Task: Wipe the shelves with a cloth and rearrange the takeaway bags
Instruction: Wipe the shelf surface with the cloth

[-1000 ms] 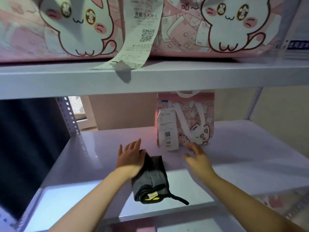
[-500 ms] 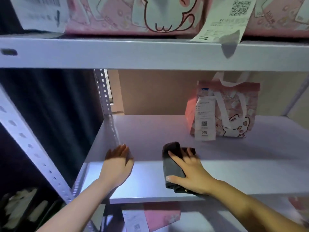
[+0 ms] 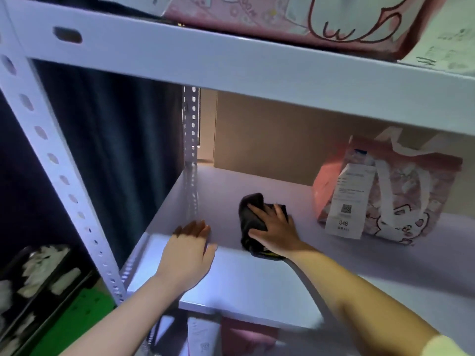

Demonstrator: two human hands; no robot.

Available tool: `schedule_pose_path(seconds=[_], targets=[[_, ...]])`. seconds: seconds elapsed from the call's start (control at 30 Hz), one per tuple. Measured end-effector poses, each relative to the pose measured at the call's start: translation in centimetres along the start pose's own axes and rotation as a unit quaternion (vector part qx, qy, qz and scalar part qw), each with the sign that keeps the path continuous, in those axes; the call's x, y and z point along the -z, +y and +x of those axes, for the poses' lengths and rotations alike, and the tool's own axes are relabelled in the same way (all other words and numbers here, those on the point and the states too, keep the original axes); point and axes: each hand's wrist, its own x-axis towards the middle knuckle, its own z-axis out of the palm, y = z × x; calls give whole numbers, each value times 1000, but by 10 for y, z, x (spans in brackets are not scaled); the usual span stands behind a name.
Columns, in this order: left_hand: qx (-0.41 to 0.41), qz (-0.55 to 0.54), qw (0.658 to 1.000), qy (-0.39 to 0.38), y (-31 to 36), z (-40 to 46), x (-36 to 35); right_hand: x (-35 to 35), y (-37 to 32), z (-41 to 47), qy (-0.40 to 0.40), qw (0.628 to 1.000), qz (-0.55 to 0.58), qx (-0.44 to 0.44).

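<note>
A dark grey folded cloth [image 3: 250,214] lies on the white middle shelf [image 3: 257,278]. My right hand [image 3: 273,228] presses flat on the cloth with straight fingers spread over it. Left of it, my left hand [image 3: 187,253] rests flat on the shelf near the front left corner. A small pink takeaway bag [image 3: 401,199] with a cat print and a white receipt labelled 046 stands at the back right of the same shelf, apart from both hands.
The upper shelf [image 3: 257,65] carries large pink cat-print bags [image 3: 295,16] and a hanging receipt [image 3: 444,50]. Perforated white uprights [image 3: 51,160] frame the left side before a dark curtain. Below are more bags, a green crate [image 3: 77,322] and a black tray.
My right hand took over the cloth from my left hand and pushed it to the left and a little deeper. My left hand moved left onto the bare shelf. The view swung left.
</note>
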Motion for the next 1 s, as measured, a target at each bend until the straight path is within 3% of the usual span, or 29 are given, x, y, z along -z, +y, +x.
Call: schedule_pose_path(seconds=[0.3,0.47,0.83,1.0], targets=[[70,-27,997,9,-21,-46,7,16,-3,101,-39,999,19,-30],[102,-36,994,14,-16,-47,9,13,-42,141,-58,995,17,-74],[135,-36,990,35,-11,-46,14,-7,-112,154,-98,987,15,123],[153,-33,986,48,-9,-46,15,-15,-128,150,-101,980,36,165]])
